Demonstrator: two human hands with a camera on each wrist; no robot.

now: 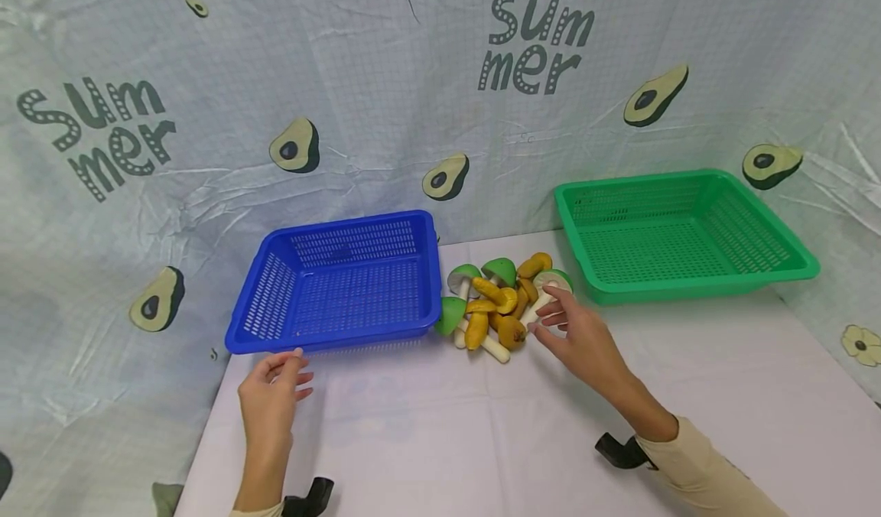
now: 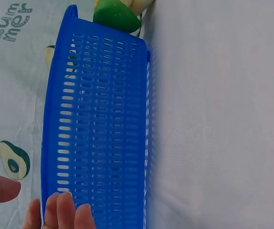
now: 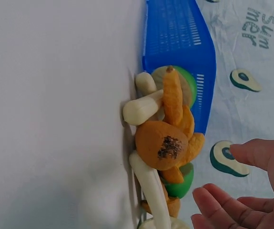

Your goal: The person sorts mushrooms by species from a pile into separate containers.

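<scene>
A blue basket (image 1: pixel 358 291) and a green basket (image 1: pixel 654 251), both perforated plastic, are set on smooth white cloth (image 1: pixel 440 440); between them, smooth green-capped mushrooms (image 1: pixel 450 315) and curved yellow-brown pieces (image 1: pixel 476 332) are heaped. The right hand (image 1: pixel 585 341) is held beside the heap, thumb and fingers spread; the left hand (image 1: pixel 267 402) is held near the blue rim, thumb parted from fingers. Four mushrooms are counted; the overlapped pieces cannot be counted surely.

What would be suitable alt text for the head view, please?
A person's right hand is by heaped green-capped mushroom shapes and yellow-brown pieces on a white cloth, between a blue basket, left, and a green basket, right. The left hand is at the blue basket's near rim.
</scene>
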